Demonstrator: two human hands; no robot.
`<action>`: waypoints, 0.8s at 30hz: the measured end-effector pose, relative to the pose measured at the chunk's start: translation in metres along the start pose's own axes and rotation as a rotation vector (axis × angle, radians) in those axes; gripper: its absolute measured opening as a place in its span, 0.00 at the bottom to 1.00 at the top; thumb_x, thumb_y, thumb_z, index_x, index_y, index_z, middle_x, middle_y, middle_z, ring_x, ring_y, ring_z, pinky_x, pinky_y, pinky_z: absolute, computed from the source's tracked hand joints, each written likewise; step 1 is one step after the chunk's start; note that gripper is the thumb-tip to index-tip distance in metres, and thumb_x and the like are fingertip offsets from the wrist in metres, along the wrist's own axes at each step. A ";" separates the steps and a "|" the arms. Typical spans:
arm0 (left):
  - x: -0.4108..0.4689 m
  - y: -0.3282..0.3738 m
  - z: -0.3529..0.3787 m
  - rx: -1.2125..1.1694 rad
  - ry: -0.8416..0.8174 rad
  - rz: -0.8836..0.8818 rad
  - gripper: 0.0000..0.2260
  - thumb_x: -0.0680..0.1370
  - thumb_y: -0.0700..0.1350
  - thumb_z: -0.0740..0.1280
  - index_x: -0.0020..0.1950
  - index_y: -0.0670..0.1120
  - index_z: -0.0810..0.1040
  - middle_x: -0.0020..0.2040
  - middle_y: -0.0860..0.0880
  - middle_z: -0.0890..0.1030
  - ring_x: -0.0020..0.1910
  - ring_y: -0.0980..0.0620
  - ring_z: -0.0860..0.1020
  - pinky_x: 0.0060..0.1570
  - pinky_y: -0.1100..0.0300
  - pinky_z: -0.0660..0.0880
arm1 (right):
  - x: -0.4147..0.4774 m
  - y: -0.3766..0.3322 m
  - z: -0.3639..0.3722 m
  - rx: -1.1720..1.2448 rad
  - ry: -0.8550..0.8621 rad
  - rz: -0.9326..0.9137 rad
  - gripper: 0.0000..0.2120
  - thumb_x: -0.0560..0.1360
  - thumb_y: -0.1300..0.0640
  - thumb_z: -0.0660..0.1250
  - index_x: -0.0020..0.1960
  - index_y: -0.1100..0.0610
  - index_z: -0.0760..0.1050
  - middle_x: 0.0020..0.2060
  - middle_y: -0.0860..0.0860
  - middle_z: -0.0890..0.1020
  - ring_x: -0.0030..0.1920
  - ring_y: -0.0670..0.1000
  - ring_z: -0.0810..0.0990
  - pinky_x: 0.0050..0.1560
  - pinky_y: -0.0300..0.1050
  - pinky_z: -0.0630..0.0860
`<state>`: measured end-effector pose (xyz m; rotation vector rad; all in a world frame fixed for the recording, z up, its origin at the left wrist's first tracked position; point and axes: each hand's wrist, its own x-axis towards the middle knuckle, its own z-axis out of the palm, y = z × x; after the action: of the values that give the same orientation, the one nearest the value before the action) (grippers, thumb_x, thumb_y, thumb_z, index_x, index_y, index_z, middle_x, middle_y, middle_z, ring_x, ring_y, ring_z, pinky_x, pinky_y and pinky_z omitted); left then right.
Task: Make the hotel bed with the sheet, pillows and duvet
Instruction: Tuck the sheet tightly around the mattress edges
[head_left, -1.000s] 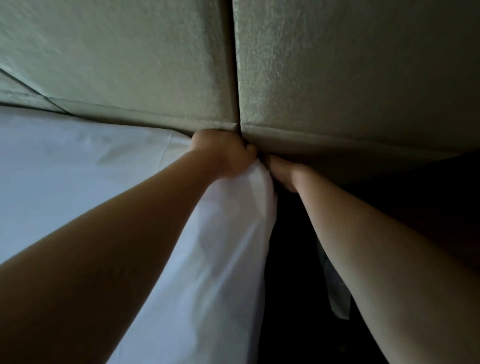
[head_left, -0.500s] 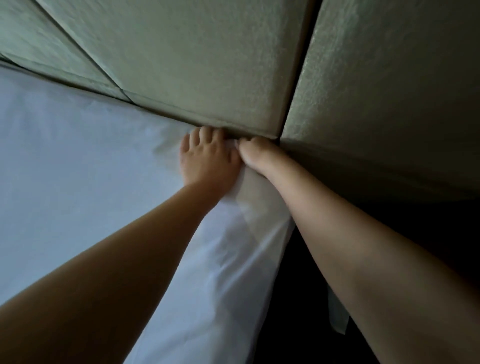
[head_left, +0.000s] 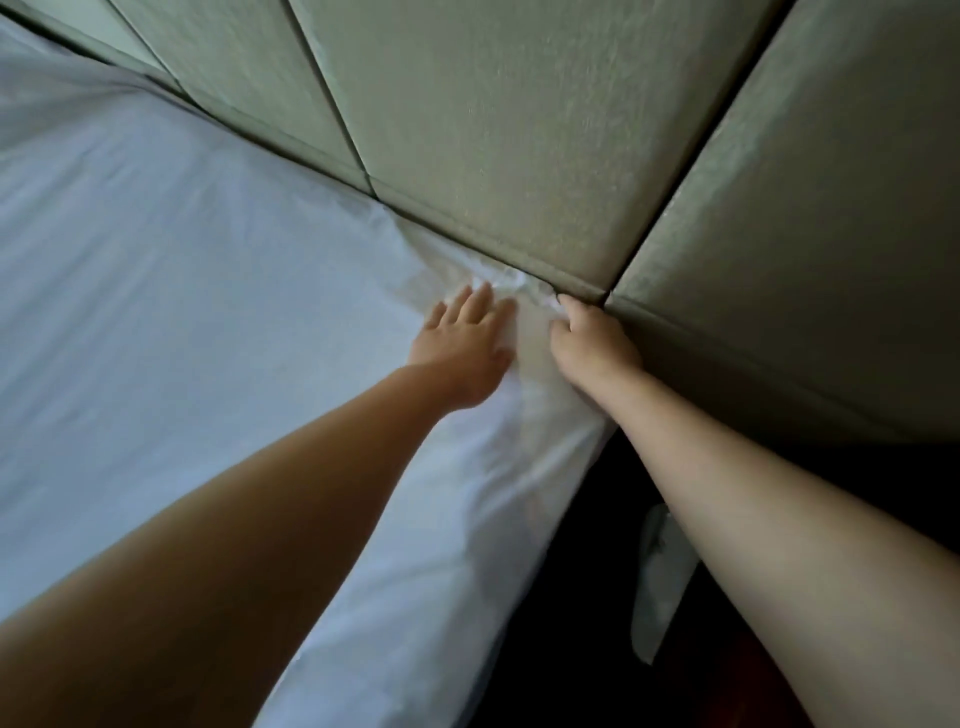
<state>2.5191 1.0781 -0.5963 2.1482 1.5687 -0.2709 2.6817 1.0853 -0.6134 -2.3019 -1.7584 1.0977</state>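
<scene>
Dim bedside floor gives way to the white sheet (head_left: 218, 291), draped over the mattress corner, thin, limp and light, likely to crease or slide. Left hand (head_left: 462, 345) lies flat, fingers apart, pinning it; right hand (head_left: 592, 343) has its grip clamped on the bunched edge, judged the best hold, against the padded headboard (head_left: 519, 130).

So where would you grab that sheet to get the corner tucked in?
Take the bunched edge of the sheet at the corner, against the headboard, coming from the open bedside. The slack gathers there in wrinkles. The right hand already pinches it there, while the left hand lies flat on the sheet.
</scene>
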 end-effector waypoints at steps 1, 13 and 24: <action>-0.015 0.000 -0.002 -0.007 -0.034 -0.013 0.27 0.81 0.52 0.56 0.78 0.53 0.51 0.79 0.48 0.48 0.78 0.47 0.46 0.76 0.49 0.48 | -0.014 0.003 -0.003 0.011 -0.024 -0.006 0.24 0.80 0.54 0.55 0.75 0.50 0.63 0.74 0.55 0.66 0.73 0.59 0.64 0.72 0.50 0.63; -0.206 0.035 -0.049 -0.290 -0.215 -0.246 0.23 0.81 0.50 0.58 0.76 0.53 0.61 0.74 0.49 0.66 0.72 0.47 0.66 0.68 0.53 0.65 | -0.228 -0.033 -0.027 0.384 -0.219 0.109 0.27 0.79 0.58 0.57 0.77 0.55 0.60 0.75 0.54 0.64 0.74 0.54 0.63 0.74 0.46 0.60; -0.383 0.027 -0.062 -0.638 -0.016 -0.533 0.23 0.80 0.49 0.60 0.74 0.46 0.64 0.72 0.45 0.69 0.69 0.46 0.70 0.68 0.53 0.66 | -0.366 -0.090 -0.021 0.332 -0.275 -0.041 0.24 0.77 0.60 0.61 0.73 0.63 0.67 0.71 0.57 0.70 0.71 0.56 0.68 0.68 0.46 0.65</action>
<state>2.4112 0.7770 -0.3754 1.2320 1.8768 0.0517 2.5803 0.8107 -0.3745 -1.9884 -1.5433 1.6221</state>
